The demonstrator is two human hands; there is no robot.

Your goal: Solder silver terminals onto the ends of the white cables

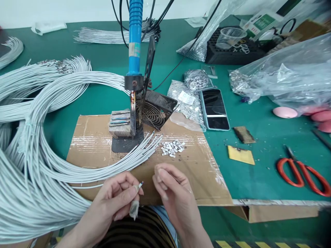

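Observation:
My left hand (120, 198) pinches the end of a thin white cable, its stripped tip (140, 185) poking out past the thumb. A greyish cover (134, 208) sits on one of its lower fingertips. Just to the right, my right hand (172, 189) has its thumb and fingers pressed together; whatever they hold, if anything, is hidden. Beyond both hands lies the bundle of white cable ends (144, 148). Beside those ends is a small heap of flat, silvery-white pieces (172, 148). A blue-handled soldering iron (134, 38) is clamped upright above the cardboard sheet (191, 168).
Large coils of white cable (33, 144) fill the left side. Behind the cardboard stands a black fan (157, 108). A phone (214, 109), bags of small metal parts (198, 80), a yellow sponge (241, 155) and red-handled scissors (302, 172) lie to the right.

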